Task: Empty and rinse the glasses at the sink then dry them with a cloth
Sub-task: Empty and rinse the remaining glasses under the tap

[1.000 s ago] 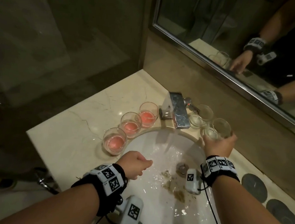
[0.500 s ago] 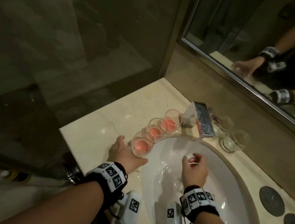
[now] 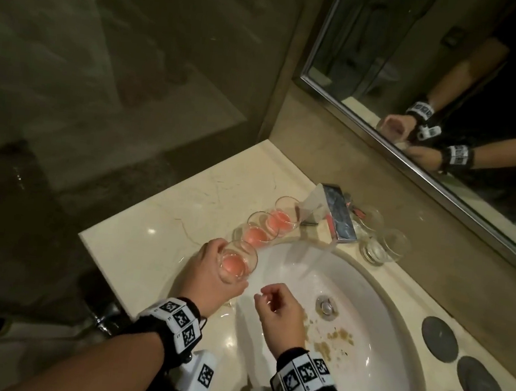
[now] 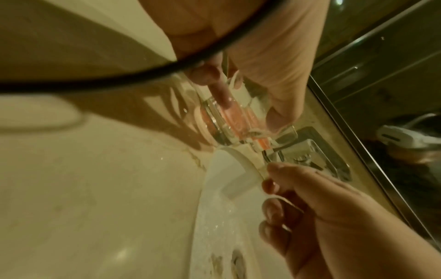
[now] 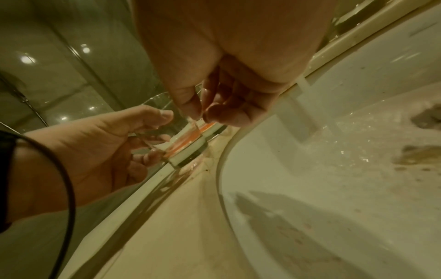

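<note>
My left hand grips the nearest glass of pink liquid at the sink's left rim, held upright; whether it is off the counter I cannot tell. The left wrist view shows fingers and thumb wrapped round that glass. My right hand hovers over the basin beside it, fingers loosely curled and holding nothing. Two more pink glasses stand in a row toward the tap. Right of the tap stand two empty glasses. No cloth is in view.
Water runs from the tap into the white sink, which has brown bits near the drain. Dark round coasters lie on the counter at the right. A mirror hangs behind, and the counter edge drops off on the left.
My right hand left an empty glass beside the tap and came back over the basin. My left hand moved from over the sink to the nearest pink glass and took hold of it.
</note>
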